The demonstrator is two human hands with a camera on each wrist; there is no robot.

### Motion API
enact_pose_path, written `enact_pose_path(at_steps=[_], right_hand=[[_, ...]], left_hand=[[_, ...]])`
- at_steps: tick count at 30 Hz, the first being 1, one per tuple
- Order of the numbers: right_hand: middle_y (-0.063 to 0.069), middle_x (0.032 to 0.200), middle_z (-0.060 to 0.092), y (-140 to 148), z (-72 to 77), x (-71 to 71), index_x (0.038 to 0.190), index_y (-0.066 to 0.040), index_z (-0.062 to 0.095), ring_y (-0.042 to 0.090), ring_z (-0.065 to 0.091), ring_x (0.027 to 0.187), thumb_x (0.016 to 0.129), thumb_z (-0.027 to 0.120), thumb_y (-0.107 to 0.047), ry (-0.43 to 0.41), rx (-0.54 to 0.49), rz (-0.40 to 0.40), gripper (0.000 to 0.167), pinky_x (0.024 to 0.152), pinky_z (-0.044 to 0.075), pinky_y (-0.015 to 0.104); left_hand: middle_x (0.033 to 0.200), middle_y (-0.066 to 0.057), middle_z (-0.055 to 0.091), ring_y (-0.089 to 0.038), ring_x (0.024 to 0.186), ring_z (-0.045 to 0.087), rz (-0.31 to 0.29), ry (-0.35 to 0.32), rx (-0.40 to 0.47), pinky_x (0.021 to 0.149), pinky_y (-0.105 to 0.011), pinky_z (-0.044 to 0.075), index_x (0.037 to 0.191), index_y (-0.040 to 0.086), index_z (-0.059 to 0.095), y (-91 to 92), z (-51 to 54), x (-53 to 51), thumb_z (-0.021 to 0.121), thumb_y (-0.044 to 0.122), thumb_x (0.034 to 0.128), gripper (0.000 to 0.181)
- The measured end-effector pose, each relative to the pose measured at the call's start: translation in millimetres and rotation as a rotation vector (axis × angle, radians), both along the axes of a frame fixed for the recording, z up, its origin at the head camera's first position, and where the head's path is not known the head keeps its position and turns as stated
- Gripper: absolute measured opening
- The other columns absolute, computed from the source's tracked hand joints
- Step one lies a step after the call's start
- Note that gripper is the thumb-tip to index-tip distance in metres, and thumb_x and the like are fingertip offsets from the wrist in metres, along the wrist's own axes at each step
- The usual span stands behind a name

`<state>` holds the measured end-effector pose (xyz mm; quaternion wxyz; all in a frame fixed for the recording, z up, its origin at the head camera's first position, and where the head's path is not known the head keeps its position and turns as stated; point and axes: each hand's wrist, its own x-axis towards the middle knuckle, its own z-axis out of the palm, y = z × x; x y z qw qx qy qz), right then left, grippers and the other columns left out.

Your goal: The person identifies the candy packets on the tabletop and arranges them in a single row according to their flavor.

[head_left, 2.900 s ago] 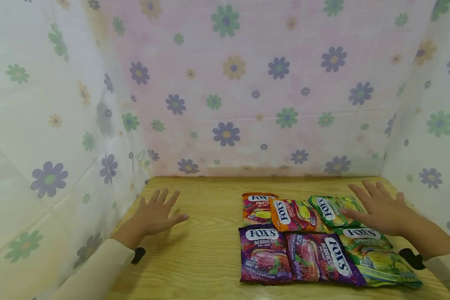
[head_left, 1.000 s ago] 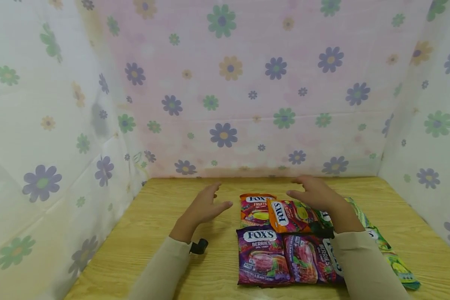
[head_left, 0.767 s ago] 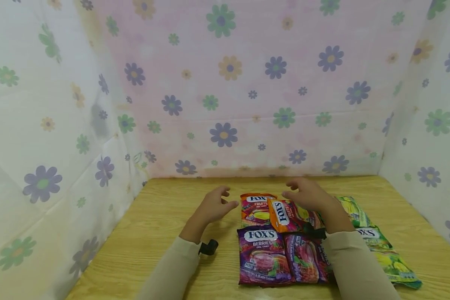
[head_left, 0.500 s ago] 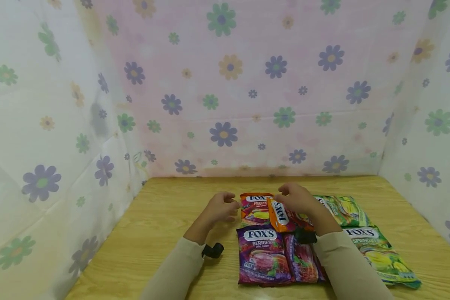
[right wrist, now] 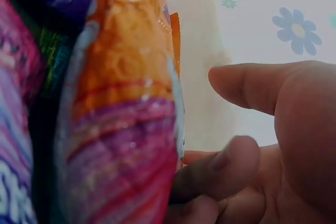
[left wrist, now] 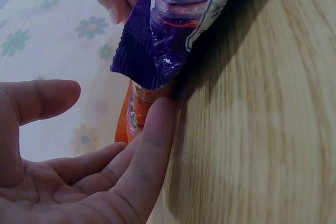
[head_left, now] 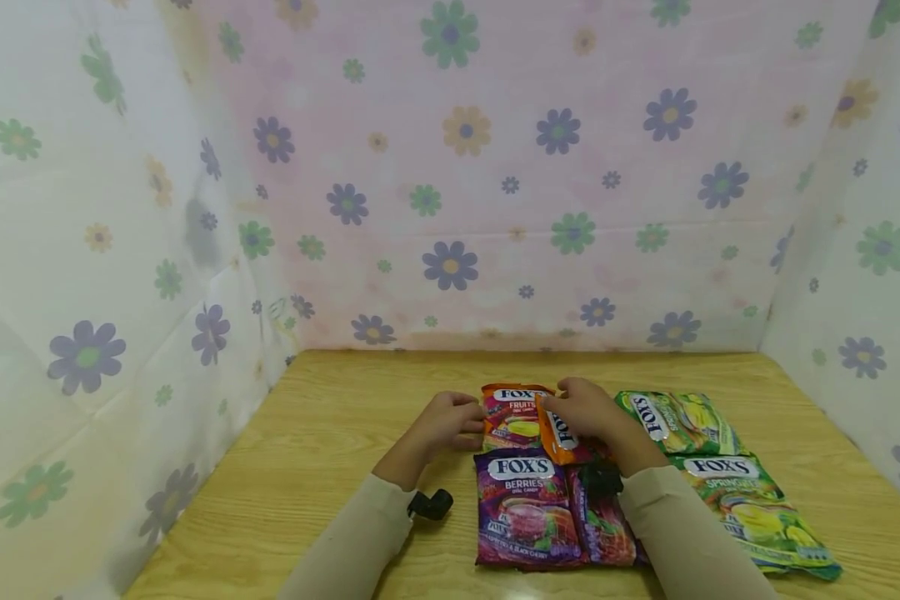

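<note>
fruits packs, two, orange, back row mid-table. the sideways one point(head_left: 555, 446) laps the right edge of the upright one point(head_left: 513, 423); its right part is hidden under the right hand point(head_left: 591, 414), brand name cut short. right hand: thumb held clear, fingers loosely bent, some tips lost behind the pack; whether they touch, cannot tell. left hand point(head_left: 448, 423) relaxed, fingertips at the upright pack's left edge, thumb free; left wrist view shows only a sliver of orange behind a purple corner.

front row: left berries pack point(head_left: 527, 521) in full view; right berries pack point(head_left: 602, 525) mostly blocked by the right sleeve point(head_left: 690, 529) and black wrist camera point(head_left: 602, 481). to the right, back green pack point(head_left: 678, 423) and front green pack point(head_left: 757, 512), the latter's lower left behind the sleeve. right wrist view blurred close up.

table point(head_left: 330, 433) wood-grained. floral cloth point(head_left: 495, 217) walls back and both sides.
</note>
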<state>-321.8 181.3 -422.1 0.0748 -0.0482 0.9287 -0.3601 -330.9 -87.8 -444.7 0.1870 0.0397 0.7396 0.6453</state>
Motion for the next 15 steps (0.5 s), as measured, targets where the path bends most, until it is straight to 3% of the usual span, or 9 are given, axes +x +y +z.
enact_pose_path(at_steps=[2, 4, 9, 15], right_hand=[[0.030, 0.144, 0.056, 0.4, 0.1, 0.0, 0.153, 0.008, 0.040, 0.037, 0.066, 0.117, 0.103, 0.059, -0.045, 0.018, 0.020, 0.023, 0.075, 0.098, 0.056, 0.054], [0.031, 0.146, 0.054, 0.8, 0.8, 1.0, 0.154, 0.008, 0.038, 0.042, 0.063, 0.123, 0.104, 0.058, -0.046, 0.029, 0.026, 0.045, 0.076, 0.100, 0.054, 0.056], [0.030, 0.149, 0.052, 1.0, 2.5, 2.6, 0.156, 0.007, 0.036, 0.045, 0.058, 0.130, 0.104, 0.058, -0.045, 0.048, 0.032, 0.083, 0.077, 0.104, 0.051, 0.059], [0.026, 0.150, 0.053, -2.7, 4.6, 2.4, 0.157, 0.003, 0.038, 0.045, 0.054, 0.134, 0.104, 0.059, -0.045, 0.065, -0.005, 0.117, 0.074, 0.108, 0.048, 0.061]], left_hand=[[0.134, -0.019, 0.063, -0.025, 0.110, 0.070, -0.006, -0.001, 0.000, 0.082, -0.039, 0.064, 0.148, -0.005, 0.047, 0.1, 0.5, -0.4, 0.066, 0.026, 0.1010, 0.059], [0.136, -0.019, 0.062, -0.026, 0.112, 0.069, -0.019, -0.002, 0.004, 0.083, -0.040, 0.064, 0.147, -0.005, 0.049, 0.3, 1.3, -0.6, 0.065, 0.026, 0.1020, 0.057], [0.136, -0.019, 0.063, -0.028, 0.114, 0.069, -0.038, -0.014, 0.020, 0.086, -0.042, 0.063, 0.144, -0.004, 0.052, 1.5, 3.4, -0.2, 0.063, 0.026, 0.1034, 0.052], [0.137, -0.021, 0.062, -0.029, 0.113, 0.069, -0.011, -0.001, 0.016, 0.086, -0.043, 0.063, 0.144, -0.005, 0.052, 1.1, 4.5, -2.0, 0.062, 0.026, 0.1031, 0.052]])
